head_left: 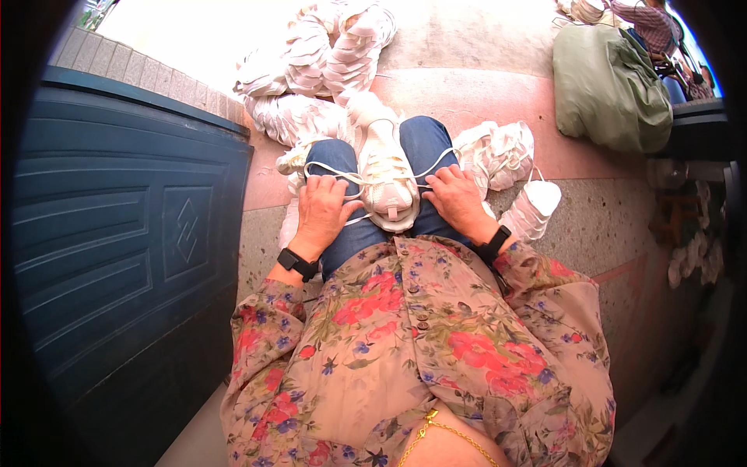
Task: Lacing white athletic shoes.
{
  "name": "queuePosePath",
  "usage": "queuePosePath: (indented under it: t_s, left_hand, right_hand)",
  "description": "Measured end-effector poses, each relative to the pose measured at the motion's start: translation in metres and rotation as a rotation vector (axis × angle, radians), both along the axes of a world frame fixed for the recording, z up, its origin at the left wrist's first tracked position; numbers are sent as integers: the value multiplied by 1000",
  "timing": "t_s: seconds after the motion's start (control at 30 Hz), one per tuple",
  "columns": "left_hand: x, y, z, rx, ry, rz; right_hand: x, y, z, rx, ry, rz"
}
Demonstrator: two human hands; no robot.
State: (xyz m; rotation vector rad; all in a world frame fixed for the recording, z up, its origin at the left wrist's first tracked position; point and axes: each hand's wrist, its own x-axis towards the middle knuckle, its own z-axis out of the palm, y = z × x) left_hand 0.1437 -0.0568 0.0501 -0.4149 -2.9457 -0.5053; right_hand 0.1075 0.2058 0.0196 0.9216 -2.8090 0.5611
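A white sneaker (387, 187) rests between my knees, its toe pointing away from me and its heel near my lap. White shoelace (333, 169) runs out from it on both sides in loose loops over my jeans. On the left side, my left hand (320, 212) has its fingers curled around a strand of the lace, thumb toward the shoe. Across from it, my right hand (459, 199) pinches the lace close to the sneaker's right edge. Exactly where each strand sits under the fingers is partly hidden.
Bundled stacks of white shoe parts (307, 66) lie on the floor ahead. More white shoe pieces (498, 152) and a white bundle (531, 208) sit by my right knee. A green sack (603, 86) stands ahead right, near a seated person. A blue panelled door (93, 202) borders my left.
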Motion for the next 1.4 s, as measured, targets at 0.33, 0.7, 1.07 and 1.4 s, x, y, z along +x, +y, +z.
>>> queuePosePath:
  t_s: [0.33,0.7,1.07,1.4]
  left_hand:
    - [-50,-104,45,1571,-338,421]
    - [-37,-133,48,1419,-251,550]
    - [4,20,-16,746,-762,380]
    - [-8,19,-6,185,-300,336]
  right_hand:
    - [-12,-7,-8,-272,-362,-68]
    - [-20,-24,-11,-138,-292,-137]
    - [-18,-33,-11,-2,-243,-140]
    - [-14,-33,0,-103,86,-111]
